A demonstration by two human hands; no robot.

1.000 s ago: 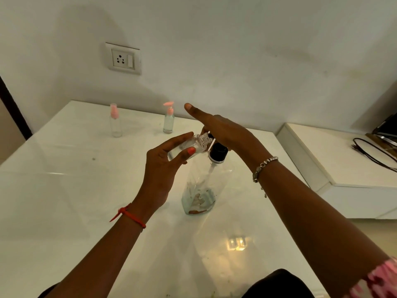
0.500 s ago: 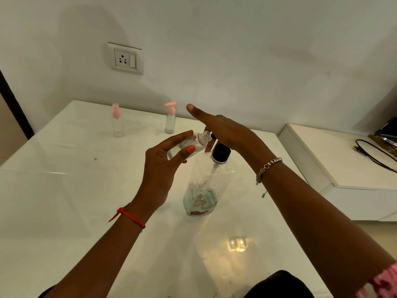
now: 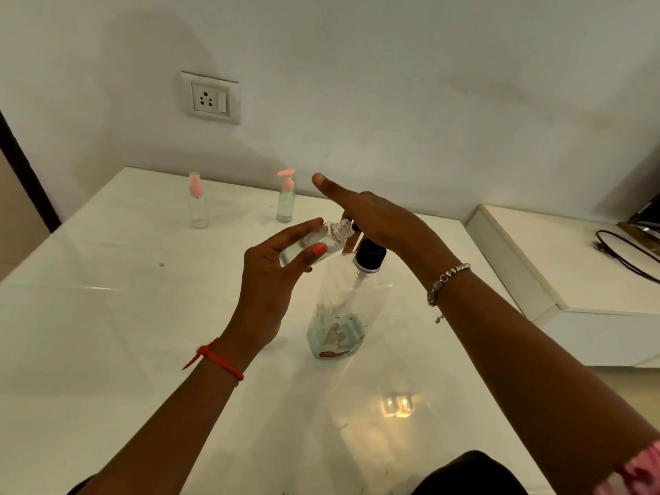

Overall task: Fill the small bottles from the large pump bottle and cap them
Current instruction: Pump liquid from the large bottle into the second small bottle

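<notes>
Head view: the left hand (image 3: pixel 271 280) grips a tilted, uncapped small bottle (image 3: pixel 321 241), its mouth at the nozzle of the large pump bottle (image 3: pixel 343 316) standing on the table (image 3: pixel 107 334); the right hand (image 3: pixel 375 216) lies flat, fingers straight, on the pump head. Far behind stand a pink-pump bottle (image 3: pixel 285 201) and, left of it, a pink-capped bottle (image 3: pixel 198 205)

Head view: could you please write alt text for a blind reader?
A person's left hand holds an uncapped small bottle tilted, its mouth at the pump head of a large pump bottle, while the flat right hand rests on that pump. Two pink-topped small bottles stand far back on the white table.
</notes>
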